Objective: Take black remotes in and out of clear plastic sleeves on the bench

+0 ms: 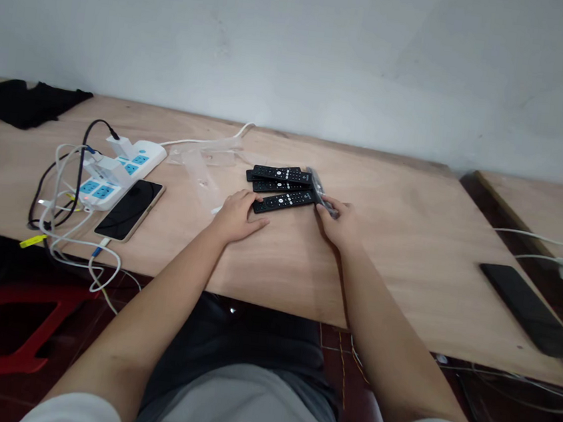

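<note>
Several black remote controls [278, 173] lie overlapping on the wooden table [388, 249], buttons facing up. The nearest remote control [283, 202] lies slightly slanted in front of the pile. My left hand [236, 217] rests on the table at its left end, thumb spread away and fingertips touching or very close to it. At the right ends of the pile, my right hand [339, 222] has its thumb and fingers around the near end of another remote control [317, 186], which is tipped on edge and looks greyish and shiny. Its button side is hidden.
Clear plastic sleeves [201, 179] lie left of the pile. Farther left are a white power strip [140, 162] with chargers and tangled cables, and a phone [129, 210]. A dark phone [527, 309] lies at the right edge; black cloth [26, 102] lies far left. A wall [298, 51] stands behind.
</note>
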The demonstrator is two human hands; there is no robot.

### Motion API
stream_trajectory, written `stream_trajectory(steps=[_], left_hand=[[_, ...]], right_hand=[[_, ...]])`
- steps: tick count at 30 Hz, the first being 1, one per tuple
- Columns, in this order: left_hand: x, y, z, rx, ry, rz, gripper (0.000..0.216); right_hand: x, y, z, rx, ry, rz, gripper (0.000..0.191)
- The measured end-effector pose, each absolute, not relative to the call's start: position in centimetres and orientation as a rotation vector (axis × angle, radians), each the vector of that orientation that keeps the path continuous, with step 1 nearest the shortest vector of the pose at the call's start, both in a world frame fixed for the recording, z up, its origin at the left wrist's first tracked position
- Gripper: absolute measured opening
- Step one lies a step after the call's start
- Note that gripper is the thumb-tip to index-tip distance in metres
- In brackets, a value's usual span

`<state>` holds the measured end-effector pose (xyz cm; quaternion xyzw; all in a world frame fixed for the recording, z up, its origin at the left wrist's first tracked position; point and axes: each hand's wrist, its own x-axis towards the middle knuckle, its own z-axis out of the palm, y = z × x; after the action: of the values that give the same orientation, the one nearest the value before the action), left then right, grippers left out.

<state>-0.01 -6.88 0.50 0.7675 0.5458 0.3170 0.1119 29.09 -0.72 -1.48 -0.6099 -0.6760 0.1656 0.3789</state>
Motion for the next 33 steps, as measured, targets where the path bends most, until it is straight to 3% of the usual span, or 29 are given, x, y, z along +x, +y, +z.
stream_trajectory(steps=[15,33], left_hand=[[-0.01,-7.03,0.58,2.321,1.577,0.845,0.058],[0.10,-7.14,0.69,2.292,1.586,0.898,0.045]], right_hand=[[28.99,-0.67,-1.77,-1.530,-1.737,0.417,0.049],[28.89,-0.89,-1.54,-1.533,-1.750,0.470,0.054]])
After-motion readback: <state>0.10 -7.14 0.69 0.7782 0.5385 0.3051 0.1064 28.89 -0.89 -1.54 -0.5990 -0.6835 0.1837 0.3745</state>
